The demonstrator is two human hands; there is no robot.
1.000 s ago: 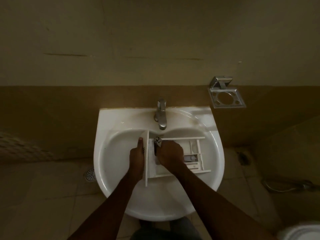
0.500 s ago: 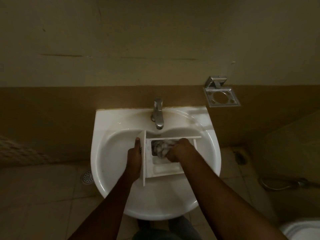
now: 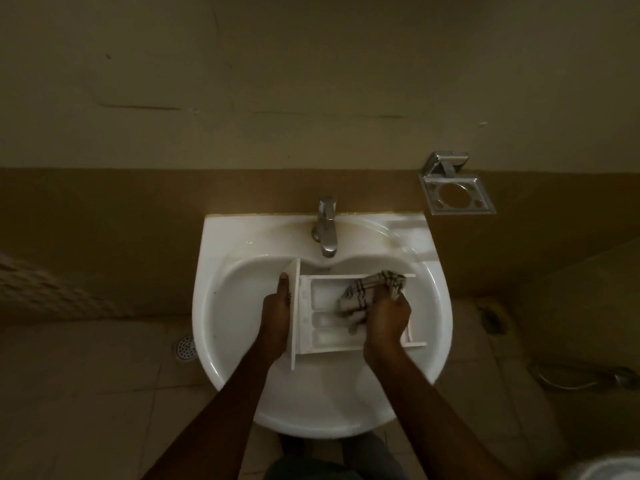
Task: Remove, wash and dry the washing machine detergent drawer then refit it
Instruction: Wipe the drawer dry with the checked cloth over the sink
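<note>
Head view: the white detergent drawer (image 3: 322,318) sits in the white sink (image 3: 239,341), below the tap (image 3: 327,230). The left hand (image 3: 275,315) grips its front panel at left — the right hand (image 3: 386,322) clutches a checked cloth (image 3: 367,294) pressed into the drawer's right compartments.

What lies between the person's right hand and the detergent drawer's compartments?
A checked cloth, gripped by the right hand and pressed into the detergent drawer; the head view shows this.
</note>
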